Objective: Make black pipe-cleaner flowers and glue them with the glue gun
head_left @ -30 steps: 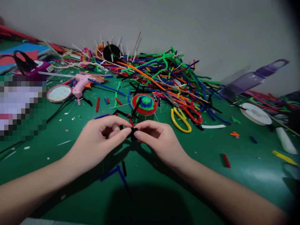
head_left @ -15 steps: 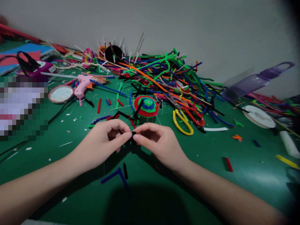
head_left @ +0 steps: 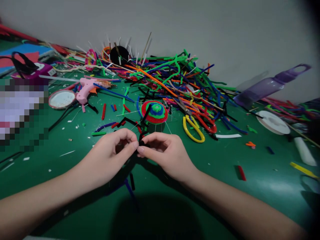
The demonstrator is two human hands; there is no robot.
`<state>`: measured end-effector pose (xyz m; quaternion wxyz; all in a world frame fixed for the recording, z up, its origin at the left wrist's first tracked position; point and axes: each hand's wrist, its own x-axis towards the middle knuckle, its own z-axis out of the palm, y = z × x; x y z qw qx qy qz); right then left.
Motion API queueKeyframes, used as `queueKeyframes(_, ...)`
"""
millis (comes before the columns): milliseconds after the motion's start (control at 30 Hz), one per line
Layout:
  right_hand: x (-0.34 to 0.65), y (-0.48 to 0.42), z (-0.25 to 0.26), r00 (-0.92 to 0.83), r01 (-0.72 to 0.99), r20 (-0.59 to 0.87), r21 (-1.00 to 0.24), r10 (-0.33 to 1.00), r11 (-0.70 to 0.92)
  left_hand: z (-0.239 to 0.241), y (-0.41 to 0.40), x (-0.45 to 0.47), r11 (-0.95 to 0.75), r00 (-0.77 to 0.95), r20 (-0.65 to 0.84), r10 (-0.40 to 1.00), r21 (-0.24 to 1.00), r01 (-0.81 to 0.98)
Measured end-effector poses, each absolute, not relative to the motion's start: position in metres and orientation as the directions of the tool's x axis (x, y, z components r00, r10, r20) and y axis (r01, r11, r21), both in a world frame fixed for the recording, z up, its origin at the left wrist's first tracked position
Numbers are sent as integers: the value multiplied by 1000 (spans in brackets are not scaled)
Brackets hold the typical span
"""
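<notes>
Nearest on the green desk, a bent blue strip and a short black piece lie beside each other in the dim light below the wrists.

Just beyond, the left hand and the right hand meet above the surface, thumb and index fingers of each pinching a black fuzzy strip, their tips almost touching. The hold is at the fingertips alone, probably because the strip is too small and soft for a fuller grip; its exact shape is partly hidden.

Behind the hands sits a red disc topped with green and blue coils. To its right, scissors lie with their handles toward the person, which makes them easy to pick up.

Farther left, a shallow round dish shows only a whitish inside. Just beside it, a pink glue gun points its nozzle rightward, a clear stick in its back.

On the right, a translucent purple bottle looks darker low down, suggesting liquid. At the wall, a tangled pile of coloured strips adjoins a black round object; whether that is a container, I cannot tell.
</notes>
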<state>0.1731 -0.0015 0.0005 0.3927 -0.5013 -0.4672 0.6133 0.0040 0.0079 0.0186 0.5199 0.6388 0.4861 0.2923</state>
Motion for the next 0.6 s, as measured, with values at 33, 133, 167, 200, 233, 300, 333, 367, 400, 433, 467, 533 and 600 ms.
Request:
queueKeyframes(33, 172, -2, 1, -188, -38, -259, -962, 947, -271, 19, 8, 5, 38, 360, -148, 921, 954, 296)
queueKeyframes(133, 170, -2, 0, -189, -145, -266, -945, 945, -295, 17, 9, 6, 157, 389, -217, 896, 971, 180)
queueKeyframes(167, 169, -2, 0, -190, -177, -266, -938, 945, -299, 16, 9, 6, 196, 401, -238, 885, 970, 142)
queueKeyframes(200, 169, -1, -1, -190, -205, -264, -931, 946, -301, 13, 9, 6, 231, 409, -256, 876, 967, 110)
queueKeyframes(233, 169, -1, -2, -188, -226, -263, -926, 946, -302, 11, 9, 7, 258, 410, -268, 872, 963, 81)
queueKeyframes(300, 168, 1, -4, -190, -261, -267, -914, 945, -311, 6, 8, 7, 293, 401, -282, 872, 955, 35)
queueKeyframes(333, 169, 2, -5, -203, -273, -276, -905, 940, -325, 4, 7, 7, 304, 392, -287, 874, 952, 19)
queueKeyframes(367, 169, 3, -6, -224, -280, -289, -896, 931, -346, 2, 7, 7, 316, 382, -297, 875, 949, 14)
queueKeyframes(400, 170, 4, -7, -249, -281, -304, -886, 919, -370, 1, 7, 7, 325, 376, -308, 874, 946, 20)
queueKeyframes(433, 170, 4, -8, -270, -280, -317, -878, 909, -389, 1, 7, 7, 330, 378, -318, 870, 943, 35)
queueKeyframes(467, 171, 5, -8, -282, -279, -324, -873, 903, -400, 1, 7, 6, 327, 379, -323, 867, 943, 54)
queueKeyframes(533, 172, 5, -10, -275, -286, -316, -875, 908, -391, 3, 9, 5, 297, 376, -309, 874, 951, 90)
queueKeyframes(600, 174, 5, -10, -251, -293, -291, -886, 923, -360, 6, 11, 3, 251, 351, -274, 896, 962, 111)
